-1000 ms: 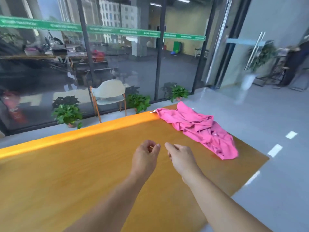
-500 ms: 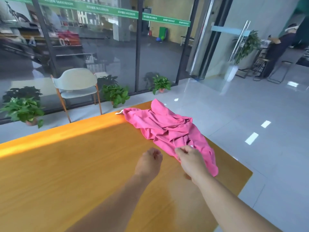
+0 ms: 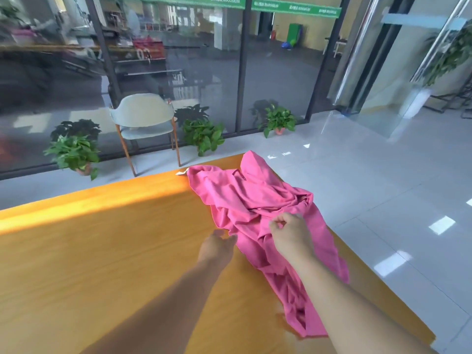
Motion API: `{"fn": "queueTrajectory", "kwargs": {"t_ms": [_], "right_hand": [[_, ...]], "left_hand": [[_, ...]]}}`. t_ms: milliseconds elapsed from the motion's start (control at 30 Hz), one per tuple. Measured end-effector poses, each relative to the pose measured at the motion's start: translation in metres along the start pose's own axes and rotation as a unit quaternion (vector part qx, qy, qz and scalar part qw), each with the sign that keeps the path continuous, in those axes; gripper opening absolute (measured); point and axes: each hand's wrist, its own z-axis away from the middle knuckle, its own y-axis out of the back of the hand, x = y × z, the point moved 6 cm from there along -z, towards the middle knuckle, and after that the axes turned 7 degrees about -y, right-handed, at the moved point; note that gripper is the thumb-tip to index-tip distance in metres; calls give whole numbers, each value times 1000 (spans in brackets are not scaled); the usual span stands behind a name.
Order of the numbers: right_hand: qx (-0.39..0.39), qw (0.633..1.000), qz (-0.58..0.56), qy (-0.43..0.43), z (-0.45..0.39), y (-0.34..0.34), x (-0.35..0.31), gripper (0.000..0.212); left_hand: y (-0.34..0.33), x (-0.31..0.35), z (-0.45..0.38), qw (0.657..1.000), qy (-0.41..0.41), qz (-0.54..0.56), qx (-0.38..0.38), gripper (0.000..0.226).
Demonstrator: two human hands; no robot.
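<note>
Green band (image 3: 293,7) on glass reads "MAXIMUM", repeated. One pink garment (image 3: 255,200), crumpled at the table's (image 3: 102,251) far right corner. Left hand (image 3: 217,247): fingers extended, touching its edge. Right hand (image 3: 291,236): curled above it, grip unclear. One chair (image 3: 145,116), three potted plants (image 3: 74,152).

Bare forearms (wrists too) lead to the left hand (image 3: 217,249) and right hand (image 3: 291,237).

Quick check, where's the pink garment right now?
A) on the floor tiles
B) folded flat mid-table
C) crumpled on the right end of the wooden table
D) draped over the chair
C: the pink garment lies rumpled across the right end of the wooden table, from far corner to near edge.
</note>
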Motion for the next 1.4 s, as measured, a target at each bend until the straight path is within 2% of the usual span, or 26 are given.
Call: {"fn": "queueTrajectory", "kwargs": {"t_ms": [67, 200, 300, 433, 500, 567, 633, 700, 767, 833, 900, 967, 1067, 1133, 1200, 1333, 1400], "right_hand": [[5, 1000, 11, 15, -21, -4, 2, 7], [26, 992, 120, 15, -61, -11, 11, 54], [-16, 988, 154, -27, -90, -22, 20, 89], [-85, 985, 131, -69, -102, -46, 28, 107], [-99, 985, 129, -63, -100, -57, 25, 105], [-127, 984, 116, -55, -91, -69, 14, 95], [-157, 983, 93, -37, -76, -82, -6, 72], [-181, 981, 65, -5, -54, -95, -28, 41], [-201, 979, 36, 14, -28, -109, -47, 29], [-226, 973, 6, 32, 2, -123, -67, 29], [-264, 963, -14, 54, 37, -140, -87, 32], [-299, 951, -17, 75, 75, -157, -105, 35], [-331, 938, -38, 92, 135, -182, -133, 42], [-342, 934, -69, 79, 175, -198, -151, 39], [-355, 928, -100, 58, 217, -215, -169, 31], [-355, 927, -110, 55, 305, -244, -206, 16], [-338, 934, -88, 70, 344, -261, -225, 21]], "left_hand": [[-7, 6, -15, 999, 13, 23, 18, 61], [-21, 13, -54, 988, 57, 124, 70, 82], [-29, 9, -85, 976, 78, 183, 92, 92], [-33, -1, -107, 967, 88, 215, 108, 97], [-32, -9, -107, 969, 106, 201, 99, 101], [-23, -16, -103, 968, 112, 202, 100, 86], [-9, -21, -93, 960, 112, 236, 103, 65], [3, -31, -81, 953, 128, 260, 86, 64], [22, -42, -69, 943, 120, 300, 80, 64], [47, -54, -53, 923, 111, 362, 69, 66], [78, -65, -30, 904, 98, 410, 73, 50], [114, -86, -4, 899, 93, 414, 105, 37], [176, -127, 46, 899, 80, 400, 161, 49], [215, -156, 87, 889, 81, 404, 200, 33], [256, -187, 129, 886, 84, 383, 247, 20], [330, -251, 197, 914, 76, 270, 294, 32], [368, -279, 226, 928, 76, 187, 313, 36]]}}
